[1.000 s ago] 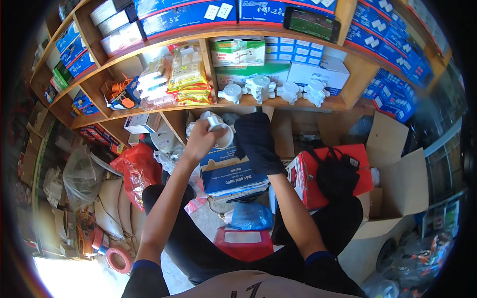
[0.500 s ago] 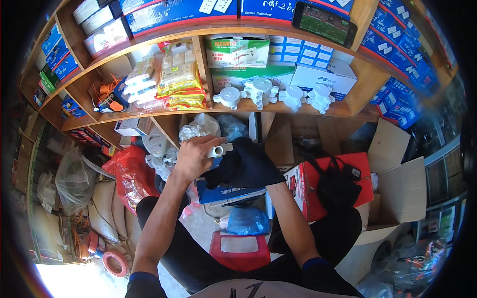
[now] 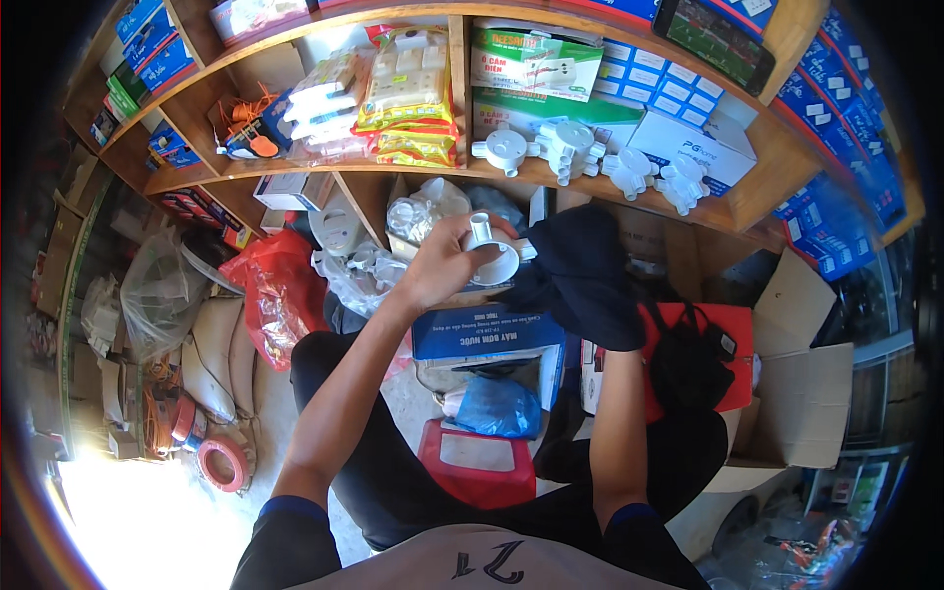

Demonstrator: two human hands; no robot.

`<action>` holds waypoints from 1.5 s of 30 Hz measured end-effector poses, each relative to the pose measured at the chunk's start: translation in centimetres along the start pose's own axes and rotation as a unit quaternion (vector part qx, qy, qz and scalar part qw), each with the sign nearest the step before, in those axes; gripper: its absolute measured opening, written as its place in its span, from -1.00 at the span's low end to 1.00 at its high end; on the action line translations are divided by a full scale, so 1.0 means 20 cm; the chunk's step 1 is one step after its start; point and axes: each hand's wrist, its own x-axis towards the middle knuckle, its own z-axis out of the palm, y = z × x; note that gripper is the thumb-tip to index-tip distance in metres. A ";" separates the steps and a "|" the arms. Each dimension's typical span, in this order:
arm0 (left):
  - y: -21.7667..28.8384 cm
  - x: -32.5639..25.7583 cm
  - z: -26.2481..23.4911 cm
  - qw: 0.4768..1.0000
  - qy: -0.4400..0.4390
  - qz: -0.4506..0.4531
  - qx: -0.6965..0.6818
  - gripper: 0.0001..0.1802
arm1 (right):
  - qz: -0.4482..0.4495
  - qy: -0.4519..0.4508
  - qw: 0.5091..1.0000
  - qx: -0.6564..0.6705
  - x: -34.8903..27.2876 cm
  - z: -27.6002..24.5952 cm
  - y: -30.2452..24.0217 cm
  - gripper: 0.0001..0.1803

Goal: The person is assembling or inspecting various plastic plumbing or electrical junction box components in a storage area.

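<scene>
My left hand [image 3: 440, 265] grips a white round conduit junction box [image 3: 497, 267], thumb over its open face. One short spout points up and another points right, toward the cloth. A black cloth [image 3: 587, 265] covers my right hand, of which only the wrist [image 3: 621, 362] shows. The cloth bunches against the right spout; the fingers beneath are hidden. Several similar white junction boxes [image 3: 570, 147] stand in a row on the shelf edge beyond my hands.
A phone [image 3: 715, 41] showing a football match leans on the upper shelf. Below my hands lie a blue box [image 3: 482, 336] and a red stool [image 3: 472, 482]. A red carton [image 3: 693, 364] with a black bag stands right, beside an open cardboard box [image 3: 801, 393]. A red plastic bag [image 3: 280, 295] sits left.
Both hands have shifted, the cloth-covered right one upward and rightward. The junction box has turned so its round open face shows. The view has swung, moving the shelves up and right.
</scene>
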 end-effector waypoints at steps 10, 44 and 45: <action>0.10 -0.01 -0.04 0.839 0.015 -0.038 -0.543 -0.52 | -0.217 0.003 0.962 -0.164 -0.11 0.04 -0.07 -0.62; 0.14 -0.07 0.00 0.974 0.216 0.010 -0.072 -0.61 | -0.328 -0.080 0.843 -0.419 -0.17 0.26 -0.23 -0.65; 0.15 -0.08 0.02 0.972 0.220 0.013 -0.078 -0.60 | -0.327 -0.079 0.843 -0.420 -0.17 0.25 -0.25 -0.65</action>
